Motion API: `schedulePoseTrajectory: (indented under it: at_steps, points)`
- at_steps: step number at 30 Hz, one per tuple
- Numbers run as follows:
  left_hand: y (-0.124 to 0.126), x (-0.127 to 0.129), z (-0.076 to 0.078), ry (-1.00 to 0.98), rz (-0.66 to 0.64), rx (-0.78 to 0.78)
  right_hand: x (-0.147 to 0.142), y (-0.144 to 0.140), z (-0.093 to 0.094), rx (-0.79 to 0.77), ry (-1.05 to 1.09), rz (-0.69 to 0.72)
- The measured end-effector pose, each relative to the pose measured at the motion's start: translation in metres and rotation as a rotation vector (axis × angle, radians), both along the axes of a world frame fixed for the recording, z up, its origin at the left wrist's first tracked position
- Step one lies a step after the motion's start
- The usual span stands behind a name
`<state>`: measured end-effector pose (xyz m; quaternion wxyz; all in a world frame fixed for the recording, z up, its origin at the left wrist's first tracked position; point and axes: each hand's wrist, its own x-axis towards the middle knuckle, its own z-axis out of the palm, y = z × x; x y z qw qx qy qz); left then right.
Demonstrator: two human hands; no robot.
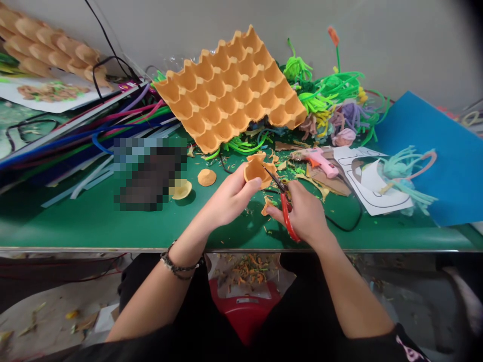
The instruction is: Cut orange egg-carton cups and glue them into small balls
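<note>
Egg-carton cup point(255, 170) pinched in left hand point(229, 200), right hand point(305, 213) gripping scissors point(284, 203) beside it

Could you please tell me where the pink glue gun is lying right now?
The glue gun lies on the green table, right of centre in the head view, just beyond the right hand with the scissors and beside the white paper.

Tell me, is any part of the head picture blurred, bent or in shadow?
Head view: a pixelated block hides something on the green table; the table's edge bows and the corners darken; the left hand and scissors are sharp, casting soft shadows.
</note>
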<state>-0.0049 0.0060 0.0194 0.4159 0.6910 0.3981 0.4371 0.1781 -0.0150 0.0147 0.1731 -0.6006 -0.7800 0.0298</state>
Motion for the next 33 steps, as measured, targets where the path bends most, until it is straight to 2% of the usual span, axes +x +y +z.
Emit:
schedulePoseTrajectory:
  at_steps: [6,9,14,19,22,26,29,33]
  points:
    - [-0.004,-0.004,0.008,0.241,-0.033,0.06,-0.001,-0.003,0.001,-0.004,-0.023,-0.013]
    - [-0.005,-0.003,0.009,0.273,-0.046,0.07,-0.002,-0.004,0.002,0.008,-0.008,-0.029]
    - [-0.003,-0.005,0.007,0.241,-0.056,0.037,-0.003,-0.005,0.006,0.002,0.004,-0.062]
    - [-0.002,-0.006,0.007,0.091,-0.064,-0.041,-0.003,-0.006,0.008,0.009,0.035,-0.097]
    - [-0.002,0.001,0.004,-0.024,-0.004,-0.085,-0.003,-0.004,0.006,0.012,0.099,-0.112]
    - [-0.003,0.01,-0.002,-0.077,0.06,-0.039,-0.004,-0.002,0.003,-0.009,0.113,-0.127]
    - [-0.005,0.011,-0.003,0.025,0.088,-0.006,-0.004,-0.002,0.0,-0.011,0.063,-0.095]
    - [-0.01,0.009,0.005,0.238,0.06,-0.04,-0.004,-0.002,-0.001,0.037,-0.06,-0.069]
